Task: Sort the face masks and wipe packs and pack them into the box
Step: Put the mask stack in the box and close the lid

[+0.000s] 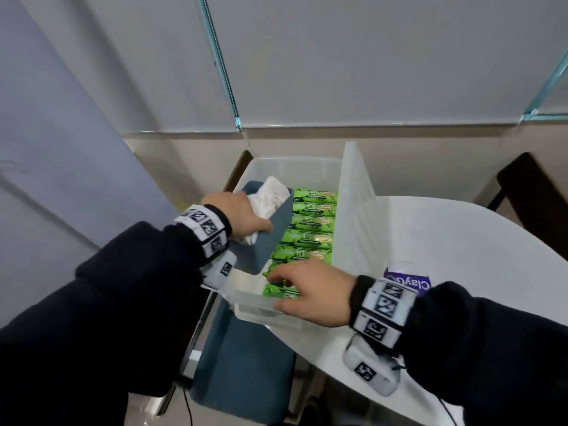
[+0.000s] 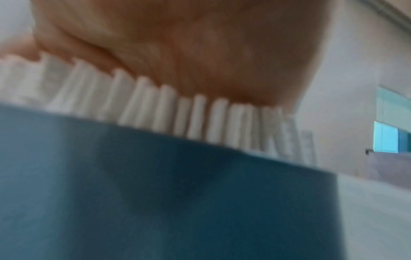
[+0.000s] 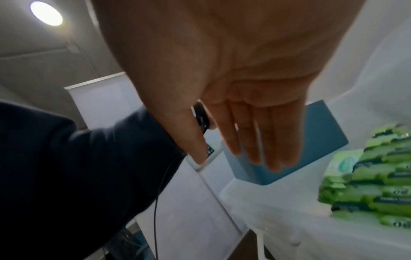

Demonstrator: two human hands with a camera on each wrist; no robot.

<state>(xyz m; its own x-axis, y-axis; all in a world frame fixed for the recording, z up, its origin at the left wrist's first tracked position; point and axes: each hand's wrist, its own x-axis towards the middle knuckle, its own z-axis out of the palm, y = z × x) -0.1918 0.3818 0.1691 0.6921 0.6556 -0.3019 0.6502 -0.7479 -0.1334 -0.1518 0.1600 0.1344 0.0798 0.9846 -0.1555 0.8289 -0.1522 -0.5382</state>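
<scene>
My left hand (image 1: pixel 246 213) grips a tilted blue bin (image 1: pixel 270 241) by its rim, thumb on the outer wall and fingers on the white face masks (image 1: pixel 275 193) inside. The bin hangs over the left half of the clear plastic box (image 1: pixel 261 307). A row of green wipe packs (image 1: pixel 313 222) fills the box's right half. My right hand (image 1: pixel 310 287) lies over the nearest packs with straight fingers, thumb by the near rim. The left wrist view shows the left hand (image 2: pixel 189 44), masks (image 2: pixel 200 119) and bin (image 2: pixel 155 193). The right wrist view shows the right hand (image 3: pixel 240 154), bin (image 3: pixel 322 133) and packs (image 3: pixel 378 184).
The box's translucent lid (image 1: pixel 356 204) stands upright against its right side. A purple pack (image 1: pixel 408 281) lies on the white table (image 1: pixel 461 241) just right of the box. A blue chair seat (image 1: pixel 246 364) sits below the table's left edge.
</scene>
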